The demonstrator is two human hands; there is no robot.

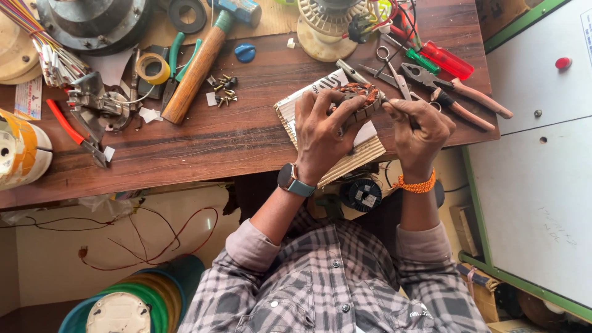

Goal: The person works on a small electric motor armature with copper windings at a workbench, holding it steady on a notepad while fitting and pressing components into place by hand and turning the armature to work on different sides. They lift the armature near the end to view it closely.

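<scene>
You are closing your left hand (320, 132) in a loose grip over a small motor stator (356, 98), fingers curled over its top and thumb tucked against its side, so it is being held steady on a ribbed white cardboard pad (290, 111) at the near edge of the wooden surface (234, 142). Your right hand (418, 129) is pinching its fingertips together right at the stator's right edge; the grip is nearly shut, though what it is pinching is too small to tell. The stator is showing as a round, stacked-metal ring wound with shiny reddish copper coils, its upper face partly covered by your fingers. The surface is dark, grained and glossy. Just beyond your right hand, brown-handled pliers (459, 92), a pair of scissors (388, 65) and a screwdriver with a clear red handle (449, 60) are lying close together. Farther left, a hammer with a long wooden handle (194, 74) is lying diagonally, near a scatter of small screws (223, 89), a blue plastic cap (245, 52) and a roll of yellowish tape (153, 68). A teal-strapped watch is sitting on your left wrist, an orange beaded band on your right.
</scene>
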